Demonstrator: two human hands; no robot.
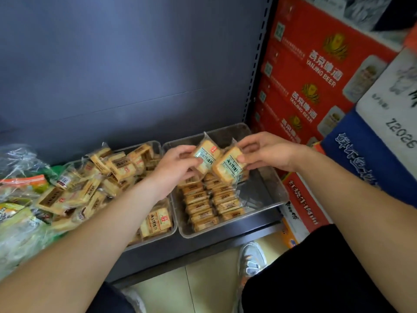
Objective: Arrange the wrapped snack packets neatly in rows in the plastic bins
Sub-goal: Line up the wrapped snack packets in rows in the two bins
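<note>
Two clear plastic bins stand side by side on a low dark shelf. The right bin (268, 188) holds two neat rows of wrapped snack packets (209, 204) along its left side. The left bin (158, 144) is heaped with loose packets (106, 177). Above the right bin, my left hand (173, 168) grips one wrapped packet (205, 154). My right hand (268, 152) pinches a second packet (230, 168) beside it. Both packets are tilted and touch each other.
Red beer cartons (316, 75) are stacked right of the shelf, with blue and white boxes (365, 154) in front. Bagged goods (20, 199) lie at the left. A grey back panel (135, 64) rises behind the bins. My shoe (250, 260) is on the tiled floor.
</note>
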